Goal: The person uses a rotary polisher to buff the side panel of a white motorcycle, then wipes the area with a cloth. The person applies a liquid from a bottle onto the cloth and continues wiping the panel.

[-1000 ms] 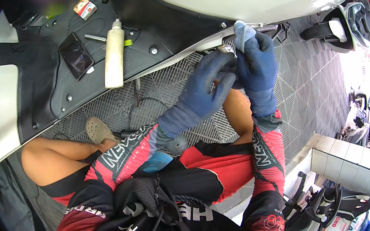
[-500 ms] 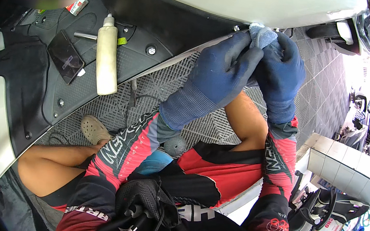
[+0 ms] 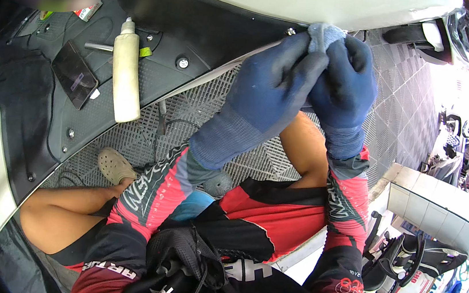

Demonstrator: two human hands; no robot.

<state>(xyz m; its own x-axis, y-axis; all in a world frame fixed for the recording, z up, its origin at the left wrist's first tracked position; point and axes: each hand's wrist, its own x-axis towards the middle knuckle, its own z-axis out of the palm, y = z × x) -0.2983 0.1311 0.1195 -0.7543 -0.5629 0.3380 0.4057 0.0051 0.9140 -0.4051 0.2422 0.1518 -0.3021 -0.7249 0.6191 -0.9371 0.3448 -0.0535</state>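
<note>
My left hand point(image 3: 267, 86) and my right hand point(image 3: 346, 92), both in blue knit gloves with dark coated palms, are close together at the lower edge of a scooter's body. Between their fingers they pinch a bunched light-blue cloth point(image 3: 323, 38). The cloth touches the bottom edge of the glossy white panel point(image 3: 320, 3), where the black trim point(image 3: 202, 21) meets it. A bolt point(image 3: 290, 32) shows just left of the cloth. Gloves and cloth hide the fingertips and part of the panel edge.
On the black footboard point(image 3: 164, 78) lie a cream squeeze bottle point(image 3: 126, 79), a dark phone point(image 3: 75, 74), a metal rod point(image 3: 99, 47) and a red-and-white pack point(image 3: 89, 11). Grey grid tiles point(image 3: 398, 101) cover the floor. A white tiled ledge point(image 3: 437, 195) stands at right, with piled gear below it.
The whole view has shifted slightly, so hands and scooter appear a little further left. Both hands still grip the cloth at the panel edge, with little visible change in their pose.
</note>
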